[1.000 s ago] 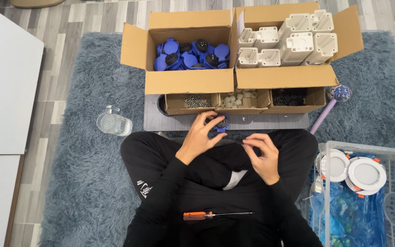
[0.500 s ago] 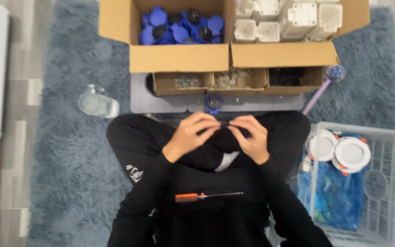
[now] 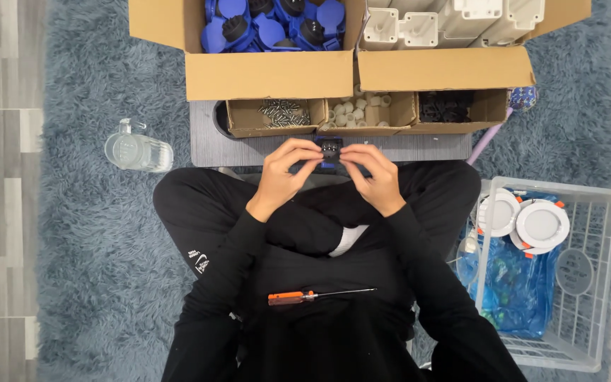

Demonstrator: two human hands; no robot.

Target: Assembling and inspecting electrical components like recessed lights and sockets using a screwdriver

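Left hand (image 3: 286, 173): fingers closed on the left side of a small blue and black part (image 3: 330, 151). Right hand (image 3: 374, 175): fingers closed on the right side of the same part. The part sits between both hands, above the crossed legs and over the near edge of a grey board (image 3: 419, 146).

On the board, three small open cardboard trays: screws (image 3: 282, 112) on the left, white pieces (image 3: 358, 111) in the middle, black pieces (image 3: 445, 107) on the right.

Behind them, two larger cardboard boxes: the left box (image 3: 263, 74) holds blue caps with black centres, the right box (image 3: 447, 68) holds white housings.

On the lap: a screwdriver (image 3: 319, 296) with an orange handle, lying crosswise.

On the grey shag rug (image 3: 86, 269): a clear glass jug (image 3: 138, 150) to the left of the board. To the right, a white wire basket (image 3: 592, 283) with round white fittings (image 3: 542, 224) and a blue plastic bag (image 3: 518, 286).
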